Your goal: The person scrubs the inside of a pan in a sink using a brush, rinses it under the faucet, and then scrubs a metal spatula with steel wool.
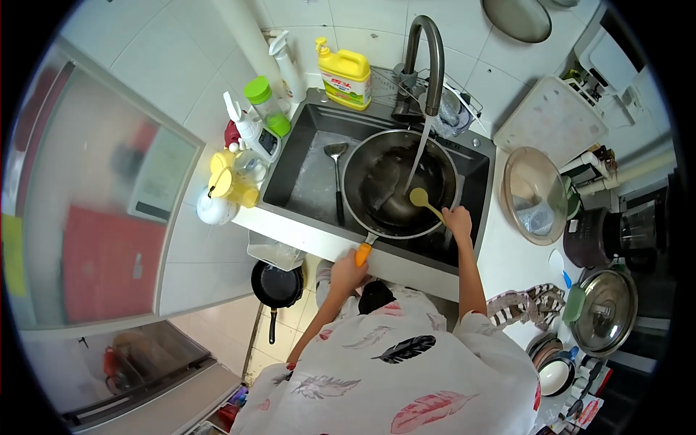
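Note:
A large dark wok [362, 167] sits in the grey sink [297, 192], tilted slightly, with water running into it from the dark faucet [433, 65]. My left hand [348, 274] is closed around the wok's orange-tipped handle [363, 254] at the front edge. In my right hand [457, 221] is the thin handle of a yellow round-headed utensil [419, 196]; its head is over the wet inside of the wok. Whether that head is a brush or a spoon, I cannot tell. A metal spatula [336, 170] with a black handle lies left of the wok.
Behind the sink stands a yellow pump jug [345, 78]. Spray bottles [255, 134] and a green-lidded container [266, 104] line the left rim. On the right counter are a translucent basin [535, 170], a striped cloth [529, 304] and a glass lid [604, 312]. A black skillet [277, 286] is lower left.

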{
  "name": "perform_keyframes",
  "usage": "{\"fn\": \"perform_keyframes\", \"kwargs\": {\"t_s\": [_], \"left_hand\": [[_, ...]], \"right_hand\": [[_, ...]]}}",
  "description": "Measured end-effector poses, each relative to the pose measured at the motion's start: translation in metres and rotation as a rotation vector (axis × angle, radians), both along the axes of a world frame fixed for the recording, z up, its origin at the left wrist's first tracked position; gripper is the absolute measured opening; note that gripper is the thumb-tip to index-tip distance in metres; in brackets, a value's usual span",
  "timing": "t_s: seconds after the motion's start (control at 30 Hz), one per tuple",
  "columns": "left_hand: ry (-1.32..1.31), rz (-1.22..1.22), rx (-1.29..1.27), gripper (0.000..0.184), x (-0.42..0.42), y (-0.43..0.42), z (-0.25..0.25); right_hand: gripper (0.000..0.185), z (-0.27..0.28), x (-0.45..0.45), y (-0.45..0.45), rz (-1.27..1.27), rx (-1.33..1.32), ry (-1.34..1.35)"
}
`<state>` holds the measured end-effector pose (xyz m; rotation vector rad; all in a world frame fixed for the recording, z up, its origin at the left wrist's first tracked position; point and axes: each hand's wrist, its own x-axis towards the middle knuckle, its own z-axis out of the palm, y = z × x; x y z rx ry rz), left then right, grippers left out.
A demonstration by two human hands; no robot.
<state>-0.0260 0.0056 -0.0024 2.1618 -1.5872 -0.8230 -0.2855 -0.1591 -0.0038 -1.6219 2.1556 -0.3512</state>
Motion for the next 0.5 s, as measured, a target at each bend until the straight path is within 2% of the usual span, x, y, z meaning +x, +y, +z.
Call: {"fn": "perform_keyframes", "kwargs": {"t_s": [0.07, 0.2, 0.27, 0.4, 0.43, 0.5], "left_hand": [[0.009, 0.016, 0.033, 0.033, -0.004, 0.0, 0.001], [-0.038, 0.019, 0.036, 0.034, -0.001, 0.001, -0.003], [-0.047, 0.018, 0.03, 0.035, 0.001, 0.0, -0.004], [-0.023, 0.036, 0.049, 0.038, 0.0, -0.002, 0.01], [-0.015, 0.051, 0.055, 0.039, -0.001, -0.003, 0.013], [-0.008, 0.055, 0.072, 0.042, 0.0, -0.003, 0.015]], "right_hand": [[0.037, -0.003, 0.0, -0.002, 0.079, 0.143, 0.131], [0.038, 0.036, 0.036, -0.009, 0.15, 0.231, 0.193], [0.036, 0.039, 0.056, -0.011, 0.417, 0.301, 0.26], [0.03, -0.004, 0.101, -0.02, 0.757, 0.317, 0.18], [0.03, -0.014, 0.114, -0.023, 0.766, 0.317, 0.178], [0.028, -0.033, 0.136, -0.031, 0.771, 0.166, -0.075]]}}
